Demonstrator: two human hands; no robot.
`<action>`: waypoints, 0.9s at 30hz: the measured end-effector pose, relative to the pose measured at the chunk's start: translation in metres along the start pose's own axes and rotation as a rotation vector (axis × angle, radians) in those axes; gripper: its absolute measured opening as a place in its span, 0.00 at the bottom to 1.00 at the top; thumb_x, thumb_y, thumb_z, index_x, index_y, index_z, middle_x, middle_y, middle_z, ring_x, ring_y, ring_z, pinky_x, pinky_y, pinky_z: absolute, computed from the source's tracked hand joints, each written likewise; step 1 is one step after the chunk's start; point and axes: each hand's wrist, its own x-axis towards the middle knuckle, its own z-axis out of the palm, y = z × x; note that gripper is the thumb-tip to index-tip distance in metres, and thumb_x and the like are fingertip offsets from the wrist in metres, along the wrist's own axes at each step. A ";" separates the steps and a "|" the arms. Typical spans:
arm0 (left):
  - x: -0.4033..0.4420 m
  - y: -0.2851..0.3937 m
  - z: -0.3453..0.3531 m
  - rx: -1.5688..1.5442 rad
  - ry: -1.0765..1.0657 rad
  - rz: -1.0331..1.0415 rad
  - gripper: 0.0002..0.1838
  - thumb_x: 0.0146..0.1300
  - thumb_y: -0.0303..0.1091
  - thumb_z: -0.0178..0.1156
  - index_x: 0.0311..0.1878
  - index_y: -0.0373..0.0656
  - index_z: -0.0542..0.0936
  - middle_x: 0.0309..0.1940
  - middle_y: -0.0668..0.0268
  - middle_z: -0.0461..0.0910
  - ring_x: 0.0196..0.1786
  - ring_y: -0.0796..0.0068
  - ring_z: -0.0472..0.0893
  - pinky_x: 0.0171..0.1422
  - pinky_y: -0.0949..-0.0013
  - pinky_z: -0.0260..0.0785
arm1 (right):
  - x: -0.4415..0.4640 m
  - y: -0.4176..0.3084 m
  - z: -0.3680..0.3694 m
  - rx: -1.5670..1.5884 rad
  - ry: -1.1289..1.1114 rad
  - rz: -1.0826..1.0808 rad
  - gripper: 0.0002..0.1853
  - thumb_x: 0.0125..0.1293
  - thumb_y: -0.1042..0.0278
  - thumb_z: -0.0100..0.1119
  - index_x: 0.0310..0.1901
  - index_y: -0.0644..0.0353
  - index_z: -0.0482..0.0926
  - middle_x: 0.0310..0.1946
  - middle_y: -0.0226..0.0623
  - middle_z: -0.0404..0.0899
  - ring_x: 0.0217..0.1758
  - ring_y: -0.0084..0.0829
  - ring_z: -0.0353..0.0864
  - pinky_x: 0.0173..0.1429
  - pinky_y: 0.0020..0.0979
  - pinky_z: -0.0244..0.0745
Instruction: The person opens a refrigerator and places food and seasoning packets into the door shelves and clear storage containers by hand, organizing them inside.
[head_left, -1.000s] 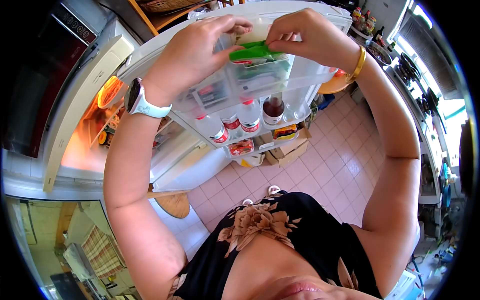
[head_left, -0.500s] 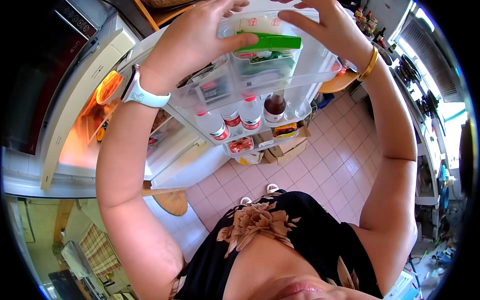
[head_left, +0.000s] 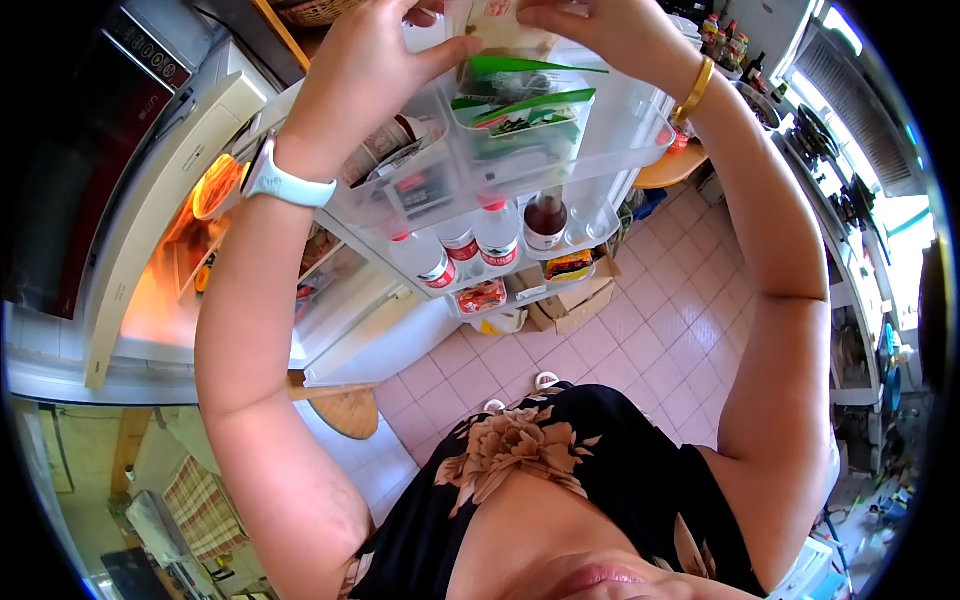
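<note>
At the top edge, a pale packet with red print and brownish contents [head_left: 508, 32] stands in the upper shelf of the fridge door. My right hand [head_left: 610, 35] has its thumb and fingers at the packet's right upper side and seems to pinch it. My left hand [head_left: 395, 60] is left of it, thumb stretched out towards the packet's lower left, fingers partly curled and cut off by the frame. Just below the thumb are green-topped plastic bags [head_left: 525, 100] in a clear bin [head_left: 520, 140]. Papers and packs [head_left: 400, 150] fill the compartment beneath my left wrist.
Lower door shelves carry red-labelled bottles [head_left: 497, 235], a dark bottle [head_left: 545, 220] and packets [head_left: 570, 265]. The open fridge interior [head_left: 175, 270] glows orange at left. A cardboard box [head_left: 585, 305] stands on the pink tiled floor [head_left: 640, 335]. A cluttered counter runs along the right.
My right hand has moved left and its thumb has come onto the pale packet. The packet shows more of its brownish contents. The green bag tops now stand apart as separate edges.
</note>
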 end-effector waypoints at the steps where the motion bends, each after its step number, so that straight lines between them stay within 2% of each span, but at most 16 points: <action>1: 0.002 -0.005 0.001 0.043 -0.033 -0.022 0.14 0.62 0.24 0.71 0.50 0.36 0.82 0.39 0.56 0.86 0.43 0.66 0.86 0.48 0.66 0.78 | 0.000 0.001 0.001 0.001 -0.002 -0.001 0.07 0.66 0.68 0.69 0.41 0.61 0.86 0.33 0.41 0.87 0.37 0.36 0.87 0.44 0.35 0.80; 2: 0.003 -0.011 0.002 0.043 -0.033 -0.023 0.14 0.62 0.24 0.71 0.50 0.36 0.82 0.39 0.56 0.86 0.43 0.66 0.86 0.48 0.66 0.78 | -0.001 0.003 0.002 0.019 -0.021 0.016 0.07 0.66 0.68 0.69 0.41 0.61 0.86 0.33 0.41 0.87 0.37 0.35 0.87 0.44 0.35 0.80; 4: 0.004 -0.023 0.007 -0.102 -0.194 -0.219 0.13 0.62 0.24 0.71 0.49 0.36 0.83 0.34 0.57 0.86 0.38 0.67 0.86 0.47 0.65 0.78 | -0.002 0.009 0.010 -0.022 -0.066 -0.033 0.09 0.66 0.67 0.69 0.43 0.61 0.85 0.34 0.43 0.87 0.38 0.36 0.87 0.44 0.36 0.81; 5: 0.005 -0.020 0.008 -0.102 -0.196 -0.216 0.13 0.62 0.24 0.71 0.49 0.36 0.83 0.34 0.57 0.86 0.38 0.67 0.86 0.47 0.65 0.78 | -0.005 0.010 0.012 -0.023 -0.064 -0.031 0.09 0.66 0.67 0.69 0.43 0.61 0.85 0.34 0.43 0.87 0.38 0.36 0.87 0.44 0.36 0.81; 7: 0.005 -0.013 0.009 0.011 -0.180 -0.196 0.10 0.62 0.23 0.70 0.46 0.36 0.81 0.32 0.57 0.86 0.36 0.65 0.87 0.45 0.63 0.78 | -0.009 0.010 0.014 0.015 -0.043 -0.046 0.10 0.67 0.66 0.69 0.46 0.61 0.83 0.35 0.44 0.87 0.38 0.38 0.88 0.45 0.37 0.81; 8: 0.006 -0.012 0.008 0.010 -0.180 -0.196 0.10 0.62 0.23 0.70 0.46 0.36 0.81 0.32 0.57 0.86 0.36 0.65 0.87 0.45 0.63 0.78 | -0.010 0.013 0.013 0.020 -0.017 -0.133 0.10 0.67 0.67 0.67 0.46 0.60 0.81 0.35 0.44 0.86 0.37 0.41 0.87 0.44 0.39 0.80; 11: 0.005 -0.013 0.009 0.098 -0.167 -0.096 0.08 0.62 0.20 0.67 0.42 0.35 0.79 0.32 0.52 0.85 0.37 0.59 0.87 0.45 0.61 0.77 | -0.007 0.013 0.010 -0.100 -0.076 -0.061 0.06 0.68 0.70 0.63 0.43 0.60 0.79 0.33 0.44 0.85 0.36 0.43 0.86 0.42 0.40 0.80; 13: 0.006 -0.020 0.012 0.149 -0.057 0.054 0.07 0.62 0.19 0.64 0.42 0.35 0.78 0.33 0.49 0.85 0.38 0.51 0.87 0.44 0.59 0.77 | -0.005 0.006 0.007 -0.079 -0.069 -0.074 0.04 0.69 0.72 0.62 0.42 0.60 0.79 0.32 0.44 0.85 0.36 0.42 0.86 0.42 0.40 0.79; 16: 0.011 -0.012 0.006 0.187 -0.126 -0.022 0.06 0.62 0.19 0.62 0.42 0.36 0.79 0.35 0.48 0.85 0.40 0.47 0.86 0.45 0.57 0.77 | -0.003 0.012 0.006 -0.026 -0.099 -0.112 0.03 0.69 0.73 0.60 0.42 0.60 0.78 0.32 0.43 0.84 0.37 0.42 0.87 0.41 0.40 0.79; 19: 0.008 -0.032 0.010 0.075 -0.173 0.043 0.06 0.63 0.21 0.64 0.42 0.37 0.81 0.35 0.49 0.85 0.42 0.46 0.86 0.47 0.56 0.77 | -0.004 0.024 0.006 -0.018 -0.189 -0.150 0.04 0.69 0.73 0.60 0.42 0.61 0.79 0.33 0.43 0.85 0.39 0.40 0.88 0.43 0.39 0.80; 21: 0.007 -0.023 0.004 0.125 -0.218 0.076 0.05 0.64 0.24 0.65 0.42 0.37 0.82 0.36 0.49 0.85 0.43 0.46 0.86 0.48 0.55 0.77 | -0.007 0.014 0.003 -0.043 -0.239 -0.163 0.04 0.69 0.72 0.60 0.43 0.61 0.80 0.34 0.42 0.86 0.40 0.40 0.88 0.45 0.38 0.81; 23: 0.005 -0.025 0.003 0.171 -0.266 0.108 0.06 0.65 0.28 0.65 0.42 0.37 0.83 0.36 0.48 0.85 0.43 0.46 0.86 0.48 0.55 0.77 | -0.018 0.000 -0.006 -0.059 -0.203 -0.277 0.06 0.70 0.71 0.60 0.44 0.60 0.82 0.39 0.41 0.89 0.44 0.39 0.89 0.50 0.38 0.82; 24: 0.002 -0.035 0.003 0.229 -0.344 0.103 0.11 0.66 0.29 0.66 0.50 0.39 0.82 0.41 0.53 0.86 0.46 0.54 0.86 0.52 0.59 0.77 | -0.015 0.007 -0.006 -0.057 -0.204 -0.274 0.06 0.70 0.71 0.60 0.44 0.60 0.82 0.39 0.41 0.89 0.44 0.39 0.89 0.50 0.38 0.82; 25: 0.000 -0.040 0.004 0.288 -0.422 0.097 0.17 0.66 0.30 0.66 0.58 0.41 0.82 0.46 0.58 0.87 0.49 0.61 0.87 0.56 0.63 0.78 | -0.008 0.018 -0.006 -0.032 -0.304 -0.180 0.06 0.70 0.69 0.61 0.45 0.60 0.82 0.41 0.41 0.89 0.45 0.39 0.89 0.51 0.39 0.82; 26: 0.000 -0.040 0.005 0.287 -0.424 0.097 0.17 0.66 0.30 0.66 0.58 0.41 0.82 0.46 0.58 0.87 0.49 0.61 0.87 0.56 0.63 0.78 | -0.004 0.018 -0.006 -0.007 -0.403 -0.085 0.07 0.70 0.68 0.61 0.46 0.59 0.83 0.42 0.41 0.90 0.46 0.39 0.90 0.52 0.39 0.82; 27: 0.000 -0.038 0.007 0.378 -0.383 0.190 0.15 0.65 0.29 0.67 0.55 0.42 0.83 0.44 0.58 0.87 0.47 0.60 0.87 0.53 0.61 0.78 | -0.004 0.016 -0.005 -0.006 -0.403 -0.085 0.07 0.70 0.68 0.61 0.46 0.59 0.83 0.42 0.41 0.90 0.46 0.39 0.90 0.52 0.39 0.82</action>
